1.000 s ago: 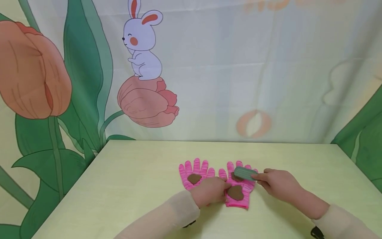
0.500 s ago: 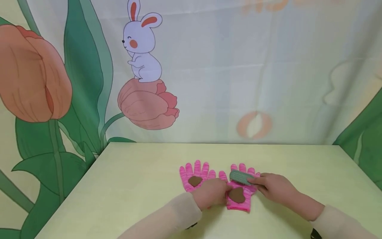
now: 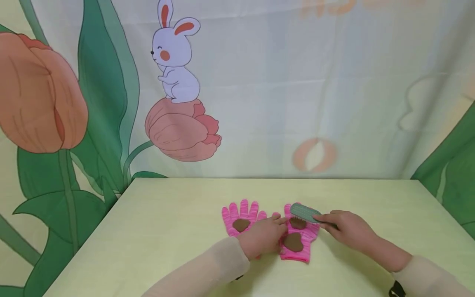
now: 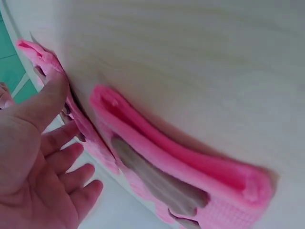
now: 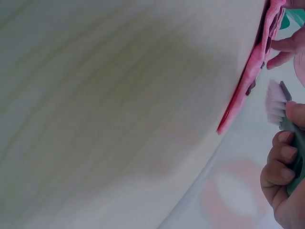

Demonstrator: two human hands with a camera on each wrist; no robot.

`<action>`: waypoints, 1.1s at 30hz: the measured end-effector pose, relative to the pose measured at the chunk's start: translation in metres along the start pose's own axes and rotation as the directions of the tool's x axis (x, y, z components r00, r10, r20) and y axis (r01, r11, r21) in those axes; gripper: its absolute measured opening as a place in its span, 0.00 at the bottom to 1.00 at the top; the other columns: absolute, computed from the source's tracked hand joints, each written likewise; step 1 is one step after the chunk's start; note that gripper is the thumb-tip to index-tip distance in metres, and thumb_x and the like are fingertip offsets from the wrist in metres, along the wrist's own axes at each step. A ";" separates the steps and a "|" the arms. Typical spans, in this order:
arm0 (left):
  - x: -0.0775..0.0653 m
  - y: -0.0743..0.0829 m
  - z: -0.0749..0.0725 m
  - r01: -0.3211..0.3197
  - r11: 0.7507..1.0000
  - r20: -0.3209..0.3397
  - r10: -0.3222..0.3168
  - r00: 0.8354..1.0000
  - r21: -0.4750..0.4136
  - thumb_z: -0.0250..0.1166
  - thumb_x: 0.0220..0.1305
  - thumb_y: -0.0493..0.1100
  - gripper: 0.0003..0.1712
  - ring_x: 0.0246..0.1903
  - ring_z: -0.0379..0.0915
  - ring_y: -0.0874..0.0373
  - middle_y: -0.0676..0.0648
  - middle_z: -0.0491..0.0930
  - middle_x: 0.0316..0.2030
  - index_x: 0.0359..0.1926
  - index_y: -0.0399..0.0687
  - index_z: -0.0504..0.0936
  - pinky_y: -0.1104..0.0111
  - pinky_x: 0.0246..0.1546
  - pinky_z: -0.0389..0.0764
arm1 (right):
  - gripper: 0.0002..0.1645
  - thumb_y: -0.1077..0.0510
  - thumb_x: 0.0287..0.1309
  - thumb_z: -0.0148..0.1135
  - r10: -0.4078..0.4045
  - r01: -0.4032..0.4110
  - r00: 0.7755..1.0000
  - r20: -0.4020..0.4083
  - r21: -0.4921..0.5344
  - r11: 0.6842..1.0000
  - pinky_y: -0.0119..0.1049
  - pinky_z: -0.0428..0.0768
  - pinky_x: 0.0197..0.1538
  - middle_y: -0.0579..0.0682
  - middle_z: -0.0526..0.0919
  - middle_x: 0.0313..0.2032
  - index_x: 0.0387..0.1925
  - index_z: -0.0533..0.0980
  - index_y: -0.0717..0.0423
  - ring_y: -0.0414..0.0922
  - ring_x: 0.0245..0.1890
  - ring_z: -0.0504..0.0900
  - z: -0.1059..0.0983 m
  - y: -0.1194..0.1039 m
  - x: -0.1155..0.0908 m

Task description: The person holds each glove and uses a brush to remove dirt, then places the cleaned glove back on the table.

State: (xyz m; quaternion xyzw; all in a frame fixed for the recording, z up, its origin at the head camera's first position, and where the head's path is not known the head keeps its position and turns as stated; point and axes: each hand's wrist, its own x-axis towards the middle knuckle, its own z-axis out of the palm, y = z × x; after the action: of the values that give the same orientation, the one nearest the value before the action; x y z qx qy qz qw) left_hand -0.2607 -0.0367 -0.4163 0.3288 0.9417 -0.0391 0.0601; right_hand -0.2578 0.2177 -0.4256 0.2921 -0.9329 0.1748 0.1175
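Two pink striped gloves lie side by side on the table, both with brown patches: the left glove [image 3: 243, 209] and the right glove [image 3: 295, 257]. My left hand [image 3: 264, 236] covers part of the left glove and touches the near side of the right glove. In the left wrist view its thumb [image 4: 51, 98] rests on that glove while the other fingers are loosely extended. My right hand [image 3: 350, 229] grips a green brush [image 3: 305, 212] by its handle, over the right glove's fingers. The right wrist view shows pale bristles [image 5: 275, 102], apart from the glove.
The pale table [image 3: 167, 231] extends around the gloves. Behind its far edge hangs a curtain [image 3: 259, 103] printed with a rabbit and tulips.
The brush first moved down and left over the right glove, and is now lifted up and right, showing the upper brown patch. My left fingers have spread forward along the glove's edge.
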 end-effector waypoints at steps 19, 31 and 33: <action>0.007 -0.002 -0.006 0.089 0.977 0.104 -0.070 0.992 -0.193 0.73 0.63 0.43 0.13 0.41 0.79 0.60 0.54 0.88 0.45 0.49 0.55 0.86 0.69 0.54 0.81 | 0.15 0.59 0.59 0.71 -0.096 0.093 0.995 -0.008 -0.182 0.979 0.25 0.56 0.25 0.37 0.65 0.19 0.49 0.88 0.49 0.31 0.20 0.51 0.009 0.009 -0.009; 0.012 0.001 -0.006 0.036 0.997 0.093 -0.030 0.995 -0.061 0.73 0.64 0.45 0.18 0.56 0.81 0.59 0.54 0.85 0.56 0.54 0.54 0.82 0.69 0.59 0.82 | 0.19 0.62 0.65 0.64 0.100 -0.125 0.978 0.183 0.136 0.983 0.26 0.64 0.26 0.49 0.89 0.38 0.57 0.83 0.60 0.30 0.21 0.59 0.001 0.015 -0.017; 0.012 0.001 -0.005 0.041 0.996 0.106 -0.032 0.994 -0.079 0.73 0.63 0.44 0.15 0.48 0.81 0.60 0.54 0.86 0.48 0.50 0.54 0.81 0.71 0.54 0.83 | 0.19 0.62 0.65 0.64 0.094 -0.117 0.978 0.187 0.115 0.986 0.26 0.65 0.28 0.48 0.89 0.37 0.57 0.83 0.60 0.29 0.22 0.60 -0.002 0.014 -0.018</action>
State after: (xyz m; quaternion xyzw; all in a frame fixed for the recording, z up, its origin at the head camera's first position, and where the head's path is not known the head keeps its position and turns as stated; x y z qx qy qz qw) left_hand -0.2700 -0.0275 -0.4127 0.3063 0.9439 -0.0192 0.1217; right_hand -0.2513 0.2389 -0.4333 0.2634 -0.9412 0.2117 0.0043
